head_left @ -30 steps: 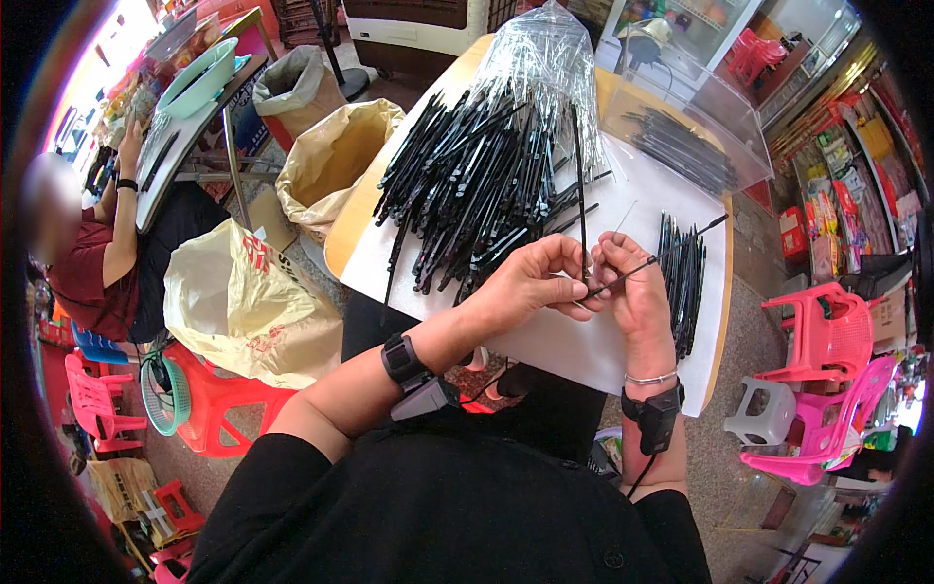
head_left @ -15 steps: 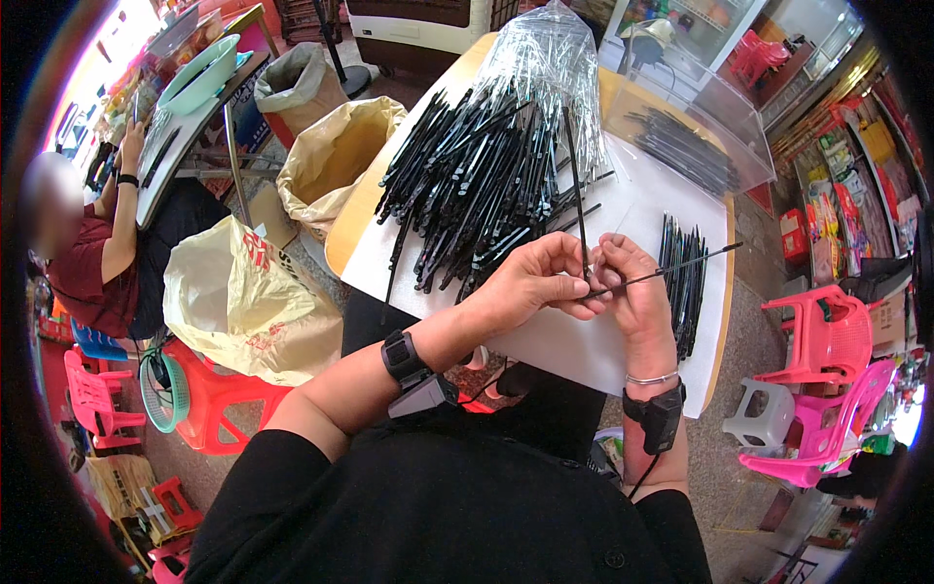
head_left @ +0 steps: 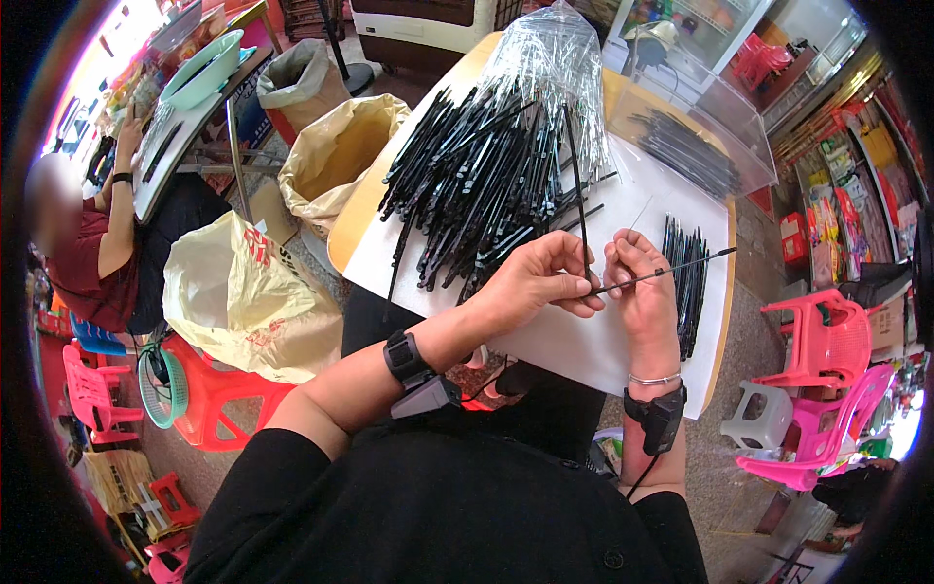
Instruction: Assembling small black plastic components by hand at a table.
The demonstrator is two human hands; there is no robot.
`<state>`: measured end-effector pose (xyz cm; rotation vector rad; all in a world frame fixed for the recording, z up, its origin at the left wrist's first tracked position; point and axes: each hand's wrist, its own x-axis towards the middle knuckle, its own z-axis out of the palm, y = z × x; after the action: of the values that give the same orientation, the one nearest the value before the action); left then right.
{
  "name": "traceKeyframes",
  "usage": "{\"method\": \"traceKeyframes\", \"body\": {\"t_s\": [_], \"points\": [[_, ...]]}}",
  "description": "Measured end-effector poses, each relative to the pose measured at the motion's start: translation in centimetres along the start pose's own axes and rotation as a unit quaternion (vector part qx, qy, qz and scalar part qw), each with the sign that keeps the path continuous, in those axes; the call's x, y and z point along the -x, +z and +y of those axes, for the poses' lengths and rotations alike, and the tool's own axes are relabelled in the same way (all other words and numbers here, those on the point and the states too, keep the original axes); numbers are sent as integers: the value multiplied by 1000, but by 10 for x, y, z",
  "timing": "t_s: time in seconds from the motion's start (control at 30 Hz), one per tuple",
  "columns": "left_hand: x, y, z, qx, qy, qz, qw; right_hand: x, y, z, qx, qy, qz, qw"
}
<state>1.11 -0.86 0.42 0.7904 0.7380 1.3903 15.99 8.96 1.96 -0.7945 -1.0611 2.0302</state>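
My left hand (head_left: 540, 277) pinches two thin black sticks between thumb and fingers. One long stick (head_left: 573, 156) points away from me, and the other stick (head_left: 705, 261) reaches right across my right hand's fingers. My right hand (head_left: 644, 292) is closed, its fingertips pinching a fine pale wire (head_left: 642, 211) that points up. Whether its curled fingers also grip the crossing stick is hard to see. Left of the hands lies a big heap of black sticks (head_left: 467, 185), partly in a clear plastic bag (head_left: 550, 54). A smaller bundle of black sticks (head_left: 687, 282) lies just right of my right hand.
A clear box (head_left: 749, 146) with dark sticks stands at the table's (head_left: 705, 389) far right. Left of the table are an open yellowish sack (head_left: 341, 146) and a cream plastic bag (head_left: 243, 302). Another person (head_left: 97, 234) sits far left. Pink chairs (head_left: 822, 336) stand at right.
My right hand has drawn slightly right, away from my left hand, and the fine wire now stands out above its fingertips. My left hand stays nearly in place with the sticks.
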Motion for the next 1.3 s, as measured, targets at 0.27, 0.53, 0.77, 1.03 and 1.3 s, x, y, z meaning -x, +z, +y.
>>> {"method": "traceKeyframes", "body": {"t_s": [0.27,0.53,0.77,1.03,1.3], "points": [[-1,1,0,-1,-2,-15,1000,-4,-4,4,4,32,-31,999],[0,1,-1,-29,7,-29,999,-6,-6,7,-2,50,-25,998],[2,2,4,-14,-7,-22,1000,-7,-10,8,-28,57,-30,998],[0,-3,-1,30,-17,12,999,-9,-13,8,-60,64,-41,995],[0,-3,-2,14,-15,4,1000,-9,-9,9,-42,93,-35,994]]}}
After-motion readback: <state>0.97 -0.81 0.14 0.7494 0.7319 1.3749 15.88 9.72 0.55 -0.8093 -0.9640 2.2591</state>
